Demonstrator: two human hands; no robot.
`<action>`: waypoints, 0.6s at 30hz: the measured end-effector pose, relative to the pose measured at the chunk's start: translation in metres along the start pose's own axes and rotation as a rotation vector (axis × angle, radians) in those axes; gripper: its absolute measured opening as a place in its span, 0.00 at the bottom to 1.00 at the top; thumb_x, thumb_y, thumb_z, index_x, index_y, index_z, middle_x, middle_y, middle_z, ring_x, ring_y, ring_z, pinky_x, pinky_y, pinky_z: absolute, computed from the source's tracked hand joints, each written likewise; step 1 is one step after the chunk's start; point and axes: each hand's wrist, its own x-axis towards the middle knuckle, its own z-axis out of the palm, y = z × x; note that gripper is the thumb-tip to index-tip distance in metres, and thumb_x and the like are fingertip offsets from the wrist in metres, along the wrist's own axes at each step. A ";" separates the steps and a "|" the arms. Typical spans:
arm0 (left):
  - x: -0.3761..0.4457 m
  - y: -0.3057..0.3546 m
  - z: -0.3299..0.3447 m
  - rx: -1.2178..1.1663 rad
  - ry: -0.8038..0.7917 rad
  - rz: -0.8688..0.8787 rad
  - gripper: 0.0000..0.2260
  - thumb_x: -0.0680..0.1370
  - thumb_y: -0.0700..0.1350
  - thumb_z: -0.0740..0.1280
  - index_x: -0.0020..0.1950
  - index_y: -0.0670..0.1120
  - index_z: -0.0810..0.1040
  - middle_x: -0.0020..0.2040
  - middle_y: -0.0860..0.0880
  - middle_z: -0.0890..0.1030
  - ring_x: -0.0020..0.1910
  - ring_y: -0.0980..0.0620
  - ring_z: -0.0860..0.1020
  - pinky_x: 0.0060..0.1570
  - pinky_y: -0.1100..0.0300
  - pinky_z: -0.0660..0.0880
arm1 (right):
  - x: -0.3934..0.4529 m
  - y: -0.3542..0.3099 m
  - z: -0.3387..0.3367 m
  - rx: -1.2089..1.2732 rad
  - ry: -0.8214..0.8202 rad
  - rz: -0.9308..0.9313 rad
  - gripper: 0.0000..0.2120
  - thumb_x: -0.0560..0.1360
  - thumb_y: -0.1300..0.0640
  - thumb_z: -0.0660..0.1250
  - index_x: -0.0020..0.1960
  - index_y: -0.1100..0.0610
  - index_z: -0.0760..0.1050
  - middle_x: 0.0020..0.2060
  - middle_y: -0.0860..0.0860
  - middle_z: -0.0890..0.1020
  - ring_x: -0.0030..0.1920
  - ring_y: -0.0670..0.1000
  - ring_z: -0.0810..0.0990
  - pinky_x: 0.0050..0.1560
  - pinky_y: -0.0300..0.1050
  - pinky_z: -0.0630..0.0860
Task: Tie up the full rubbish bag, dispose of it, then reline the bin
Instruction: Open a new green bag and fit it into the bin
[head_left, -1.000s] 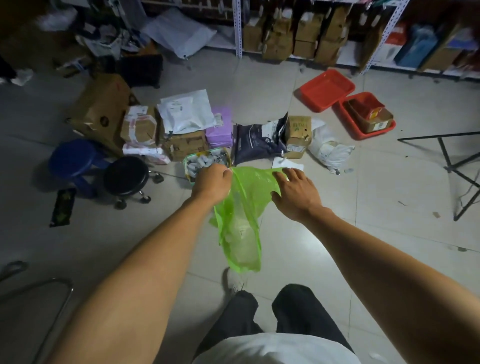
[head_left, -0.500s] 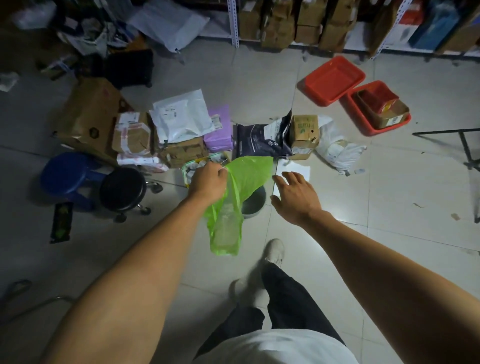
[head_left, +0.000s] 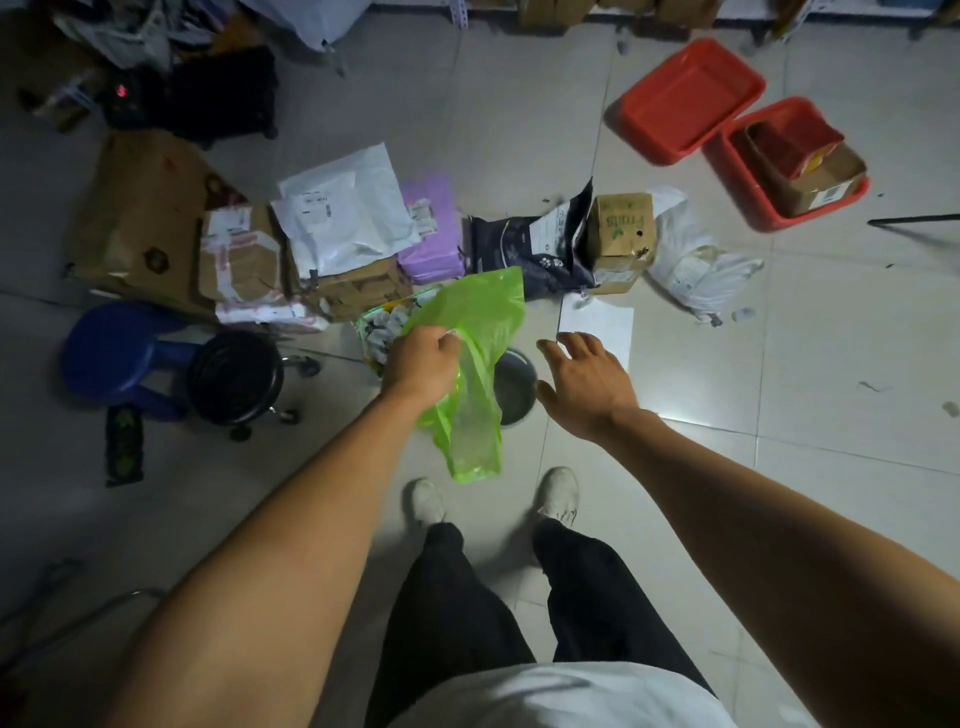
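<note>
A fresh green bag (head_left: 475, 364) is held in the air above the floor, pinched near its mouth by the left hand (head_left: 421, 358), whose fingers are curled round a fold of the film; the rest of the bag hangs limp, its long axis running from the raised mouth edge at the far side down towards the shoes (head_left: 558, 493). Directly behind and below the hanging film, the small grey bin (head_left: 514, 387) is partly seen on the tiles, its left side covered by the bag. The right hand (head_left: 584, 379) is empty, with fingers spread wide and relaxed, just to the right of the bin and apart from the bag. The free edge of the mouth lies to the left of and beyond those fingers, so the right hand is judged the nearer one for catching that edge and spreading the mouth over the bin's rim. Compared with a second ago, the bag's right edge has been let go by the right hand, and the film has collapsed from a stretched sheet into a single drape; the bin, hidden then, has come into view. Beyond are parcels (head_left: 343, 218), a blue stool (head_left: 117, 348) and red trays (head_left: 685, 98).
</note>
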 end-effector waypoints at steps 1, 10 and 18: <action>0.005 -0.003 0.002 -0.009 -0.011 -0.006 0.16 0.81 0.45 0.60 0.35 0.41 0.71 0.41 0.33 0.79 0.44 0.35 0.78 0.43 0.47 0.73 | 0.003 0.000 0.005 0.005 -0.007 0.009 0.26 0.76 0.48 0.62 0.73 0.54 0.64 0.68 0.57 0.70 0.70 0.59 0.65 0.66 0.53 0.66; 0.050 -0.040 0.022 -0.095 -0.091 -0.013 0.16 0.82 0.47 0.60 0.49 0.36 0.82 0.46 0.33 0.82 0.47 0.38 0.79 0.47 0.47 0.75 | 0.032 -0.030 0.050 0.067 -0.043 0.098 0.26 0.76 0.47 0.62 0.72 0.54 0.65 0.68 0.57 0.70 0.70 0.59 0.65 0.66 0.53 0.66; 0.077 -0.076 0.047 -0.316 -0.193 -0.075 0.17 0.81 0.50 0.60 0.44 0.36 0.78 0.35 0.39 0.77 0.38 0.40 0.80 0.42 0.40 0.79 | 0.042 -0.050 0.095 0.082 -0.023 0.380 0.30 0.75 0.46 0.63 0.73 0.55 0.61 0.66 0.56 0.72 0.66 0.60 0.69 0.63 0.55 0.67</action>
